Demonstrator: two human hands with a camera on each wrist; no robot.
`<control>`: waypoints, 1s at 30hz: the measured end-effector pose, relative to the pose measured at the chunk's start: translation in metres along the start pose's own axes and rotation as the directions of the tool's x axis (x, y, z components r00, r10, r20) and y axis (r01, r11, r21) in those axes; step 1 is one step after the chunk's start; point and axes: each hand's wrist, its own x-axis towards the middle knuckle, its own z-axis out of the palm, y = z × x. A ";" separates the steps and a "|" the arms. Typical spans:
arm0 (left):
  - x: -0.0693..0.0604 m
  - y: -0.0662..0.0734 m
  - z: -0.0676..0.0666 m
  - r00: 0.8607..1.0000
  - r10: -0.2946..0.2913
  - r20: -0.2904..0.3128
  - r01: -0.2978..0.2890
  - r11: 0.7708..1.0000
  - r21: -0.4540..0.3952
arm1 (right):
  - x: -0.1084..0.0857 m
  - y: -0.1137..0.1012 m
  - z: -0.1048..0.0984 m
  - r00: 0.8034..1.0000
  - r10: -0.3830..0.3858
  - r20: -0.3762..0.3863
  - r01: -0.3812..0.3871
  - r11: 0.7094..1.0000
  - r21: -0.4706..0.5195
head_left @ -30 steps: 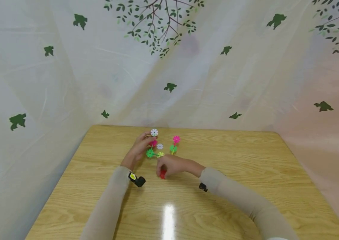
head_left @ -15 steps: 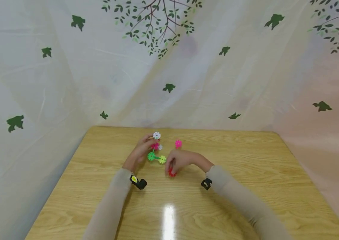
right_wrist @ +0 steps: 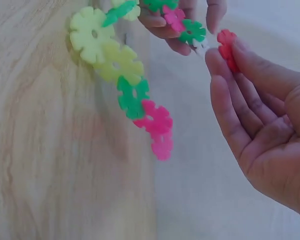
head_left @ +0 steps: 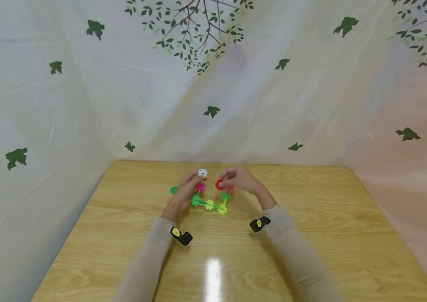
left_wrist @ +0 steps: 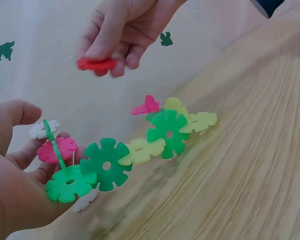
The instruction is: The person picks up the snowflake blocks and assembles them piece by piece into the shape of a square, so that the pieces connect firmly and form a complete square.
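A chain of notched flower-shaped discs in green, yellow, pink and white bends in a U between the hands. My left hand grips its left arm; in the left wrist view fingers curl behind the pink disc. Between thumb and index finger, my right hand pinches a red disc, held above the chain and apart from it in the left wrist view. From the head, the red disc partly covers the chain's right pink end.
A green disc shows left of my left hand; whether it joins the chain I cannot tell. Below the chain in the left wrist view is a white disc. The wooden table meets a printed curtain at the back.
My right hand has moved up and to the right with the red disc, from in front of the chain to its right arm. My left hand and the chain have shifted slightly right.
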 end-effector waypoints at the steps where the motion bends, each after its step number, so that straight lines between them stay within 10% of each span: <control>1: 0.000 -0.001 0.002 1.000 -0.001 -0.010 0.001 1.000 -0.009 | 0.001 0.002 0.001 0.999 -0.010 -0.033 0.011 1.000 0.009; 15: 0.001 -0.013 0.018 0.996 0.029 -0.086 -0.034 0.998 -0.056 | 0.015 0.027 0.024 0.940 -0.002 -0.341 0.049 0.990 0.130; 30: 0.005 -0.013 0.018 1.000 -0.011 -0.023 0.008 0.990 -0.141 | 0.021 0.033 0.029 0.906 0.013 -0.423 0.066 0.983 0.172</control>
